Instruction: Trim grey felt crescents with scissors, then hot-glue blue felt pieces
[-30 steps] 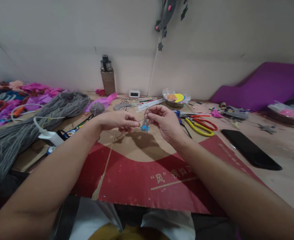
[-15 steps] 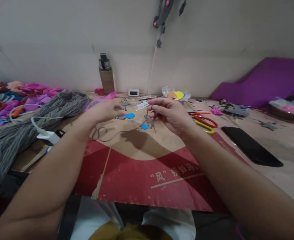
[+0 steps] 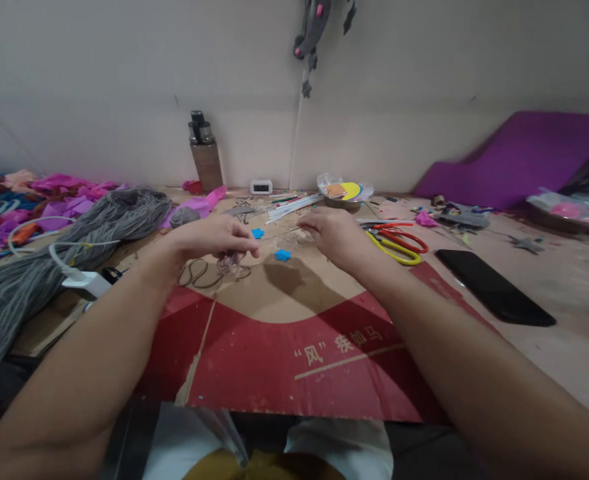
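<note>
A loose tangle of grey-brown yarn (image 3: 231, 265) hangs beneath my left hand (image 3: 217, 239), whose fingers are closed on it. Its slack loops lie on the cardboard to the left. My right hand (image 3: 331, 230) is pinched, and a thin strand runs from its fingertips toward the left hand. Between the hands, two blue star-shaped pieces (image 3: 283, 255) rest on the cardboard (image 3: 284, 303), one farther back than the other. The exact grip inside my right fingers is hidden.
Scissors with red and yellow handles (image 3: 397, 243) and a black phone (image 3: 494, 287) lie right. Grey yarn hanks (image 3: 74, 247) and a white charger (image 3: 87, 281) fill the left. White sticks (image 3: 294, 207), a small clock (image 3: 261, 187) and a bottle (image 3: 207, 160) stand or lie behind.
My left hand has moved nearer the middle and now holds the yarn tangle, which hung from my right hand before. A strand now stretches between the hands. The view has shifted slightly.
</note>
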A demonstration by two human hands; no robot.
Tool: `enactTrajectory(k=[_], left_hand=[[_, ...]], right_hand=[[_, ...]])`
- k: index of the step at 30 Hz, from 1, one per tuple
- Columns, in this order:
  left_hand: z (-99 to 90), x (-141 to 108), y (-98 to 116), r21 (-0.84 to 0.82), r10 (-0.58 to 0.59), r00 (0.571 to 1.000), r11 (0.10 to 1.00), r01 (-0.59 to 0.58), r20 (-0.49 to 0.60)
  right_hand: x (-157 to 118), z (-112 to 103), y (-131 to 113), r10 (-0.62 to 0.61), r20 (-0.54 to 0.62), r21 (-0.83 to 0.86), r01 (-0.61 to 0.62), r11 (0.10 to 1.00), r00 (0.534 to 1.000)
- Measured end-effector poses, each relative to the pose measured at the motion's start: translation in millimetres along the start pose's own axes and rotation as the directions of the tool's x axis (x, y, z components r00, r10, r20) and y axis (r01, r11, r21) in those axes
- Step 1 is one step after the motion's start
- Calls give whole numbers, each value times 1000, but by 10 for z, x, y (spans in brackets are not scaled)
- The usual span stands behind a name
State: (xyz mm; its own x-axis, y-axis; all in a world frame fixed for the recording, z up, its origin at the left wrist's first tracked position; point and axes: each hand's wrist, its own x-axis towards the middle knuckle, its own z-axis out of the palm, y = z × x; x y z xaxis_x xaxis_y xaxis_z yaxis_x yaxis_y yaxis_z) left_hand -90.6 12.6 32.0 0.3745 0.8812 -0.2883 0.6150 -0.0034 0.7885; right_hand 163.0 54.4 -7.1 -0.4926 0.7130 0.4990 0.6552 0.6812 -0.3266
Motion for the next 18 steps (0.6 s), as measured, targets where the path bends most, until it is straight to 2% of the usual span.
enactTrajectory(k=[1, 3, 5, 6, 7, 8, 10, 11, 12, 13, 14, 16, 17, 18], left_hand=[[-50, -36, -7, 37, -32, 997, 999, 29, 64], [-128, -110, -14, 88, -98, 970, 993, 80, 223], [-184, -172, -11, 161, -133, 919, 984, 77, 371], [-206, -192, -7, 203, -134, 904, 978, 53, 405], [-223, -200, -5, 244, -124, 909, 970, 26, 397], [-233, -195, -3, 279, -103, 936, 960, 5, 338], [-214, -142, -3, 314, -29, 995, 949, -2, 93], [-177, -97, -2, 297, 22, 998, 955, -2, -62], [-119, -44, 2, 256, 76, 979, 966, -26, -187], [-40, 12, 11, 188, 151, 942, 977, -97, -300], [56, 68, 24, 92, 214, 915, 977, -194, -342], [269, 159, 63, -183, 320, 895, 904, -387, -312], [367, 189, 84, -316, 361, 893, 842, -436, -270], [445, 207, 101, -414, 376, 905, 805, -424, -197]], right_hand=[[4, -7, 30, -9, 1, -75, 9, 997, 1000], [12, -45, 74, 37, -64, -144, -46, 989, 997], [19, -116, 97, 105, -203, -102, -127, 987, 974], [23, -156, 100, 140, -275, -43, -157, 987, 951], [28, -195, 94, 177, -335, 35, -175, 984, 926], [32, -227, 81, 213, -373, 122, -180, 976, 903], [41, -258, 29, 262, -366, 288, -159, 944, 893], [44, -255, -7, 265, -333, 353, -141, 925, 905], [46, -241, -49, 254, -286, 403, -124, 907, 924], [44, -219, -94, 231, -235, 435, -111, 894, 944], [40, -194, -138, 203, -195, 452, -95, 887, 960], [26, -151, -216, 151, -164, 455, -61, 888, 975], [17, -141, -244, 138, -175, 454, -44, 890, 975], [9, -141, -264, 139, -201, 461, -32, 887, 970]])
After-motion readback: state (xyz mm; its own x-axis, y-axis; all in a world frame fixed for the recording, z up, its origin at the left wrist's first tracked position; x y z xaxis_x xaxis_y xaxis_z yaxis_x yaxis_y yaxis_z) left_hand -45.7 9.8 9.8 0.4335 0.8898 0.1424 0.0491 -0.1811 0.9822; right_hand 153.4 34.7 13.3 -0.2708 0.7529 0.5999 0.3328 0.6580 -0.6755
